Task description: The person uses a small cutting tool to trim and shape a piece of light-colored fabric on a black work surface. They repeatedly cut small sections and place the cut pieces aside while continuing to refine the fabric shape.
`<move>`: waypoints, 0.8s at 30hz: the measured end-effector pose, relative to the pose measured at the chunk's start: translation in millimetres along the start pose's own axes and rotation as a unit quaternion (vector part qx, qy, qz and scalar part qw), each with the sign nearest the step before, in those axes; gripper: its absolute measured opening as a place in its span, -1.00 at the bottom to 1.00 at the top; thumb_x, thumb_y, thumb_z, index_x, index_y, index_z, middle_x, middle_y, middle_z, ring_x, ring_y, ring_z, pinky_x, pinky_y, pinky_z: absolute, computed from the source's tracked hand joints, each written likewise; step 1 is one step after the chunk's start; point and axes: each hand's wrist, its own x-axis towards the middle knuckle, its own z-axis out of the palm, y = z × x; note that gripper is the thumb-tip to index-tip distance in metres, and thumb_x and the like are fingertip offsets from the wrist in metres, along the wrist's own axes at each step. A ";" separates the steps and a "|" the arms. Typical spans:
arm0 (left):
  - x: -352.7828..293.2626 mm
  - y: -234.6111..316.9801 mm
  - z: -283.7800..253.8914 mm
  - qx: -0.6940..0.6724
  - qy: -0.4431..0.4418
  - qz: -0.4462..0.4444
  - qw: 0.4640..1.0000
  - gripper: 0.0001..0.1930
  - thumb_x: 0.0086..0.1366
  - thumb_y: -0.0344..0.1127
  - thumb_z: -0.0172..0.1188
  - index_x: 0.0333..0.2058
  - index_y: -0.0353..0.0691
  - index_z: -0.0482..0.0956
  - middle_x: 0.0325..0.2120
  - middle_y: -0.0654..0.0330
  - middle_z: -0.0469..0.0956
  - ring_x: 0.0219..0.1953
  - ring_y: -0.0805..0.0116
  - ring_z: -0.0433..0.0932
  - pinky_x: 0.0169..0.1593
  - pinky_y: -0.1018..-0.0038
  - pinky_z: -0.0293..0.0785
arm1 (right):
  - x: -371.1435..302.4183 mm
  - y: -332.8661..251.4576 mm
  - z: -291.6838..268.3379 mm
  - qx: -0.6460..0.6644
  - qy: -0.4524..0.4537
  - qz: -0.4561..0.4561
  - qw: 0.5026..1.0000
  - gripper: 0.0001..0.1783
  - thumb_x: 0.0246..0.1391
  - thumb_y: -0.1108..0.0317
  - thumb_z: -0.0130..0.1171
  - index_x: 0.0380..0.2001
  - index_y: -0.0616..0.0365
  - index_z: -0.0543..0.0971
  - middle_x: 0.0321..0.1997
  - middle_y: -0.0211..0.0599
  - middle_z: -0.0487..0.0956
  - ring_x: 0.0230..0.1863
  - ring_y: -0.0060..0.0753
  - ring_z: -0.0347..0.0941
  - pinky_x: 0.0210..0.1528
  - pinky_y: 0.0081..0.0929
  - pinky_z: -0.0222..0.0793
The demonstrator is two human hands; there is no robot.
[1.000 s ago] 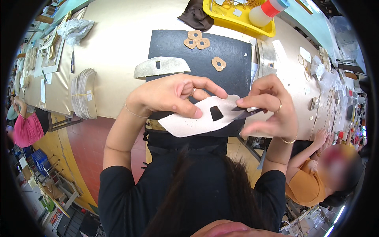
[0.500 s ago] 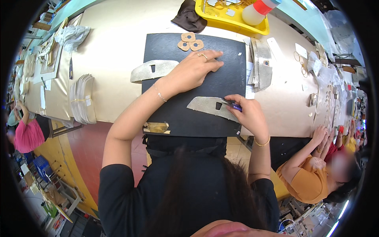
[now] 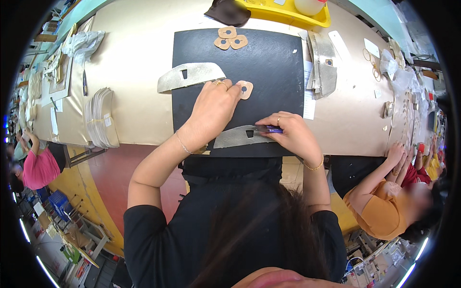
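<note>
My left hand [image 3: 214,105] pinches the edge of a small tan rounded-square patch [image 3: 245,90] with a dark keyhole-like opening, over the black mat [image 3: 211,53]. Beside these fingers lies a curved silver-grey panel [image 3: 197,76] with a small window, overhanging the mat's left edge. My right hand [image 3: 295,132] is closed around a purple-handled tool [image 3: 272,129]; its exact kind is unclear. The tool's dark front end rests at the window of a second silver-grey panel [image 3: 233,138] near the mat's front edge, and the hand covers that panel's right end.
Three tan patches [image 3: 227,32] sit at the mat's far edge. Stacked grey panels [image 3: 322,67] lie right of the mat, and a banded pale stack [image 3: 100,120] left. Behind are a dark cloth piece [image 3: 228,13] and a yellow tray [image 3: 269,13]. A co-worker in orange [image 3: 377,206] sits at right.
My left hand has drawn back toward me and closed from spread fingers onto a tan patch, now visible. My right hand, tool and lower panel have shifted slightly left in view.
</note>
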 end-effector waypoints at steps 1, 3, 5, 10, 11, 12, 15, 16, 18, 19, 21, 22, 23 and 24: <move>-1.1 -1.2 0.5 -0.001 0.013 -0.006 1.000 -0.73 0.24 -0.39 0.25 -0.09 -0.31 0.60 -0.34 0.08 0.53 -0.25 0.08 0.51 -0.13 0.29 0.38 | 1.5 -1.1 2.7 0.001 0.002 -0.002 1.000 -0.73 -0.08 0.47 0.35 -0.22 0.16 0.69 -0.30 -0.18 0.68 -0.26 -0.13 0.61 -0.15 -0.36 0.48; -1.3 -4.2 0.0 -0.012 0.017 -0.007 1.000 -0.71 0.22 -0.37 0.28 -0.08 -0.27 0.59 -0.35 0.10 0.52 -0.26 0.09 0.50 -0.14 0.31 0.37 | 3.2 -3.1 5.6 0.004 0.006 -0.003 1.000 -0.72 -0.09 0.47 0.35 -0.22 0.16 0.69 -0.31 -0.17 0.67 -0.27 -0.12 0.61 -0.16 -0.36 0.49; -0.9 -6.0 -1.6 -0.040 0.017 -0.022 0.999 -0.68 0.20 -0.34 0.30 -0.07 -0.25 0.59 -0.37 0.11 0.51 -0.27 0.11 0.49 -0.14 0.32 0.36 | 4.1 -4.6 6.0 0.005 0.012 -0.004 1.000 -0.71 -0.10 0.48 0.35 -0.22 0.16 0.69 -0.33 -0.16 0.67 -0.29 -0.12 0.61 -0.18 -0.36 0.49; 1.1 -6.5 -4.4 -0.092 0.028 -0.051 0.994 -0.60 0.18 -0.29 0.34 0.00 -0.22 0.55 -0.37 0.11 0.47 -0.28 0.13 0.46 -0.07 0.31 0.36 | 4.3 -6.1 6.8 0.008 0.011 0.008 1.000 -0.72 -0.09 0.47 0.35 -0.22 0.17 0.69 -0.34 -0.16 0.66 -0.32 -0.14 0.61 -0.23 -0.40 0.49; 1.2 -6.3 -4.9 -0.093 0.029 -0.050 0.994 -0.60 0.18 -0.29 0.35 0.00 -0.22 0.55 -0.36 0.11 0.47 -0.28 0.14 0.48 -0.08 0.31 0.37 | 4.7 -5.7 6.9 0.007 0.011 0.005 1.000 -0.73 -0.09 0.47 0.35 -0.22 0.17 0.69 -0.35 -0.17 0.66 -0.33 -0.15 0.61 -0.24 -0.41 0.49; 1.6 -6.2 -5.6 -0.090 0.029 -0.049 0.994 -0.60 0.19 -0.28 0.35 0.00 -0.22 0.56 -0.35 0.11 0.47 -0.29 0.15 0.49 -0.09 0.32 0.39 | 5.1 -5.2 6.8 0.014 0.006 0.013 1.000 -0.74 -0.07 0.45 0.35 -0.22 0.16 0.69 -0.33 -0.18 0.66 -0.30 -0.14 0.61 -0.22 -0.39 0.49; -3.1 -5.6 -11.9 -0.167 0.016 -0.089 0.982 -0.59 0.19 -0.25 0.37 -0.01 -0.25 0.59 -0.35 0.13 0.50 -0.31 0.24 0.52 -0.14 0.37 0.43 | 6.8 -3.2 4.4 0.048 0.009 0.020 0.999 -0.75 -0.05 0.41 0.34 -0.22 0.13 0.69 -0.30 -0.20 0.67 -0.27 -0.14 0.62 -0.19 -0.38 0.50; -7.1 -5.4 -15.5 -0.207 0.006 -0.106 0.973 -0.59 0.18 -0.24 0.38 -0.02 -0.26 0.60 -0.35 0.14 0.52 -0.32 0.28 0.54 -0.16 0.40 0.44 | 7.7 -2.2 2.7 0.071 0.015 0.021 0.997 -0.74 -0.04 0.40 0.35 -0.21 0.12 0.69 -0.30 -0.20 0.67 -0.28 -0.16 0.63 -0.20 -0.41 0.50; -15.6 -7.5 -24.0 -0.281 -0.070 -0.110 0.951 -0.60 0.17 -0.21 0.41 -0.07 -0.28 0.62 -0.34 0.16 0.56 -0.30 0.36 0.56 -0.19 0.43 0.46 | 9.7 0.3 -0.9 0.097 0.028 0.032 0.994 -0.73 -0.02 0.39 0.36 -0.18 0.12 0.69 -0.30 -0.20 0.68 -0.29 -0.22 0.64 -0.21 -0.45 0.50; -19.6 -8.2 -27.1 -0.319 -0.101 -0.104 0.937 -0.60 0.16 -0.20 0.42 -0.09 -0.29 0.63 -0.34 0.16 0.58 -0.30 0.41 0.57 -0.20 0.44 0.46 | 10.6 1.9 -3.3 0.099 0.034 0.044 0.993 -0.73 0.00 0.37 0.37 -0.17 0.13 0.69 -0.29 -0.20 0.69 -0.30 -0.26 0.64 -0.21 -0.46 0.50; -22.6 -5.8 -26.3 -0.376 -0.086 -0.166 0.908 -0.64 0.18 -0.25 0.41 -0.11 -0.32 0.63 -0.31 0.20 0.63 -0.37 0.50 0.57 -0.31 0.55 0.47 | 14.0 4.9 -3.7 0.124 0.063 0.070 0.988 -0.72 0.03 0.34 0.38 -0.16 0.14 0.69 -0.28 -0.22 0.70 -0.30 -0.36 0.64 -0.20 -0.49 0.49; -22.7 -6.2 -26.1 -0.413 -0.091 -0.217 0.880 -0.66 0.20 -0.27 0.40 -0.10 -0.32 0.63 -0.29 0.21 0.64 -0.40 0.52 0.58 -0.35 0.58 0.46 | 16.2 6.3 -2.4 0.146 0.086 0.086 0.982 -0.72 0.04 0.33 0.39 -0.16 0.15 0.69 -0.28 -0.24 0.71 -0.30 -0.41 0.63 -0.19 -0.50 0.50; -22.0 -6.6 -25.3 -0.444 -0.097 -0.266 0.850 -0.67 0.22 -0.29 0.38 -0.09 -0.32 0.63 -0.27 0.21 0.64 -0.43 0.53 0.58 -0.39 0.61 0.46 | 18.4 8.1 -1.3 0.165 0.108 0.102 0.975 -0.71 0.05 0.31 0.39 -0.15 0.16 0.69 -0.27 -0.25 0.71 -0.29 -0.47 0.62 -0.18 -0.51 0.50; -19.2 -6.8 -23.3 -0.467 -0.072 -0.288 0.833 -0.69 0.26 -0.33 0.34 -0.06 -0.33 0.61 -0.27 0.20 0.64 -0.52 0.57 0.57 -0.48 0.68 0.44 | 20.6 10.6 -2.0 0.175 0.110 0.134 0.969 -0.66 0.04 0.30 0.41 -0.11 0.19 0.67 -0.24 -0.31 0.71 -0.24 -0.57 0.58 -0.12 -0.54 0.50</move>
